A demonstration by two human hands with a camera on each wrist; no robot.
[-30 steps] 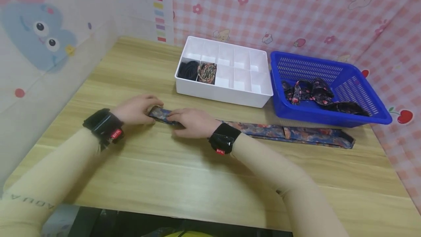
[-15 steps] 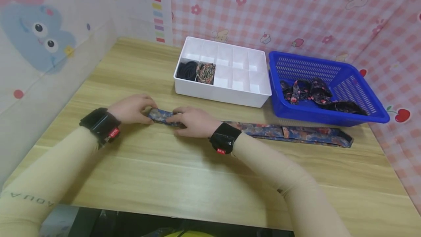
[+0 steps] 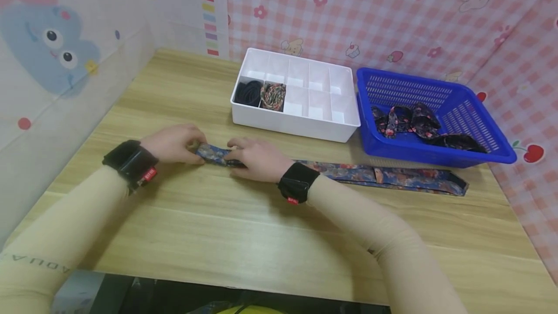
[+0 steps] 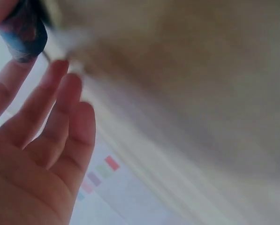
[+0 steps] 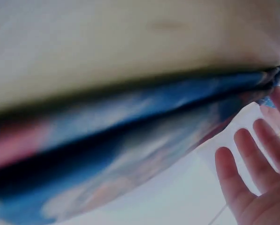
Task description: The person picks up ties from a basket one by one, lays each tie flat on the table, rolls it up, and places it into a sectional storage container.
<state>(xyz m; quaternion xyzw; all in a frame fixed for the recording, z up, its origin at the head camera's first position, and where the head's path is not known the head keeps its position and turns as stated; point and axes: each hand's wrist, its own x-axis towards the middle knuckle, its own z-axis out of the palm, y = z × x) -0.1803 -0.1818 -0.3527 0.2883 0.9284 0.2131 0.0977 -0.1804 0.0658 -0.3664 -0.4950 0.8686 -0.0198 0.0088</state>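
Observation:
A blue floral necktie (image 3: 405, 177) lies folded lengthwise across the wooden table. At its left end my left hand (image 3: 172, 144) pinches the fabric between thumb and index finger. The left wrist view shows a rounded bit of the tie (image 4: 27, 35) between these, with the other fingers extended. Partway along, my right hand (image 3: 263, 160) holds the tie from above with thumb and fingertips, hiding a stretch of it. Up close in the right wrist view, the tie (image 5: 130, 140) runs to the fingertips of the right hand (image 5: 261, 173), its outer fingers spread.
Behind the hands stands a white divided box (image 3: 296, 127), with a rolled black tie (image 3: 248, 93) and a rolled patterned tie (image 3: 273, 97) in two front compartments. To its right a blue basket (image 3: 440, 155) holds dark floral ties (image 3: 425, 122). Patterned cloth walls enclose the table.
Both hands keep their hold on the tie. The left hand has edged slightly left, and the right fingers have shifted a little along the fabric. Box and basket stay put.

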